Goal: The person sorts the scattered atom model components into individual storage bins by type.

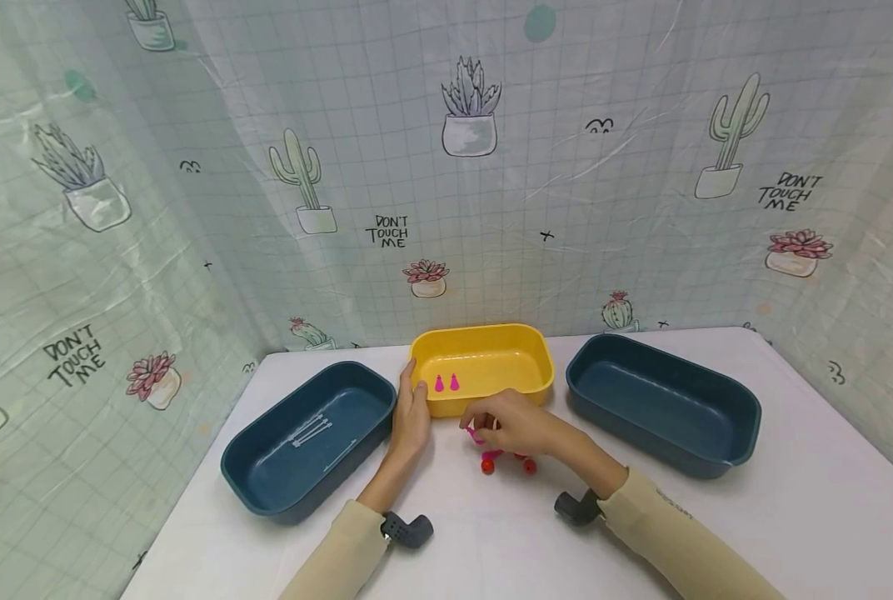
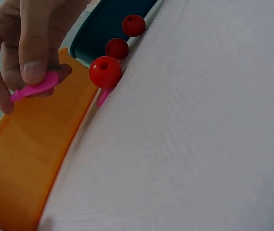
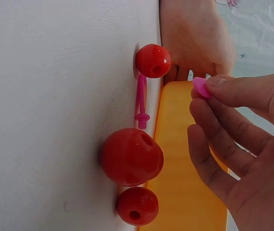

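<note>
My right hand (image 1: 517,423) is just in front of the yellow bin (image 1: 525,403). Between its thumb and fingers it pinches a small pink plastic peg (image 2: 38,88), narrow at one end and broad at the other. My left hand (image 1: 411,421) lies against the left end of the bin, fingers straight along the side and thumb near the rim. On the table below the right hand are several red balls with holes (image 3: 153,60) and another pink peg (image 3: 141,98) that ends in a collar. Two more pink pegs (image 1: 455,382) sit inside the yellow bin.
A dark blue bin (image 1: 266,500) stands to the left, with several thin white rods (image 1: 311,430) in it. Another dark blue bin (image 1: 645,446) stands at the right. A printed curtain (image 1: 491,217) hangs behind the white table (image 1: 491,542) and along its sides.
</note>
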### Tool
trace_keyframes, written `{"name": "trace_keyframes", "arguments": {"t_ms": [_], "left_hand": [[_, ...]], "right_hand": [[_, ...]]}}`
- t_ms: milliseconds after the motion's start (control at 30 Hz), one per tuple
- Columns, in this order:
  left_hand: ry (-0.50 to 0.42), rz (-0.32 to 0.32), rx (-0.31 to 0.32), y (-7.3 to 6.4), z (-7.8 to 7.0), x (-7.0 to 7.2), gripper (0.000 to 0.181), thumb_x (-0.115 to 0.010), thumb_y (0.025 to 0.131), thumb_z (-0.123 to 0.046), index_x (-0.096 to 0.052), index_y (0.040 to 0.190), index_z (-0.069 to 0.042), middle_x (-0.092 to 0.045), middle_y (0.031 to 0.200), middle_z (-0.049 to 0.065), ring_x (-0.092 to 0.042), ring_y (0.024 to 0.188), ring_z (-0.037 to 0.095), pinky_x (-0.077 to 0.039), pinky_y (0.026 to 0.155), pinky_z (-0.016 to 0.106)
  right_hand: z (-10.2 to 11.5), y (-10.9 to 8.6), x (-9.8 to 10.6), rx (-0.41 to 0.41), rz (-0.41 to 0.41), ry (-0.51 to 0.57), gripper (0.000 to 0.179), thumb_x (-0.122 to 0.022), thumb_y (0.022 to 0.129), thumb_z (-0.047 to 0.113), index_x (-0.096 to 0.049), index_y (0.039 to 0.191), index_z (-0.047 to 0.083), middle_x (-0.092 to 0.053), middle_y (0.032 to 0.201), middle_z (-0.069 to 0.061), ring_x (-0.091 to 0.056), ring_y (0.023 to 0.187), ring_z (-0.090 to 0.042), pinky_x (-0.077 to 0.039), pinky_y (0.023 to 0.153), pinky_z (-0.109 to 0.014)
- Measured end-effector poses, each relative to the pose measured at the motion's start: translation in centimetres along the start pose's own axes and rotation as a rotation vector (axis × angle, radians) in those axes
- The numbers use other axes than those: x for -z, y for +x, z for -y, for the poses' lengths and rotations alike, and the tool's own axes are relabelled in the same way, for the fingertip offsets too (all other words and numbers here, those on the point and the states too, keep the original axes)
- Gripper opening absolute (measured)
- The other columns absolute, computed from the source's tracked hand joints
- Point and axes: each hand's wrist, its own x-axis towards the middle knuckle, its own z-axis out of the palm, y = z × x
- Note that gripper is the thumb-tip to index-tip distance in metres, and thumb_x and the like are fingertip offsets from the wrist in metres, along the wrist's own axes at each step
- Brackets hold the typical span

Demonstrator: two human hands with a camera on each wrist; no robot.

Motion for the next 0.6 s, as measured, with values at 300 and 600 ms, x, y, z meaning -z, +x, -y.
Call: {"name": "trace_keyframes", "arguments": {"t_ms": [300,600], "left_hand": [[0.002,-0.010,0.000,-0.21,-0.21,0.04,0.054,-0.036,0.111,-0.027,-0.028,0.164,-0.022,-0.029,0.171,0.005,-0.026,0.159,0.029,-0.015,0.131,0.054],[0.010,-0.015,-0.002,-0.16,-0.31,0.14,0.053,-0.036,0.111,-0.027,-0.029,0.163,-0.021,-0.029,0.171,0.005,-0.026,0.158,0.029,-0.015,0.131,0.054]], "right_hand": [[0.27,-0.18,0.29,0.039,-0.082,0.019,0.019,-0.075,0.093,0.010,-0.075,0.112,0.011,-0.070,0.084,0.009,-0.060,0.075,-0.005,-0.056,0.073,-0.018],[0.44,-0.35,0.57,0.050,-0.133,0.025,0.017,-0.075,0.093,0.010,-0.075,0.110,0.010,-0.071,0.084,0.008,-0.060,0.076,-0.004,-0.056,0.075,-0.017]]}}
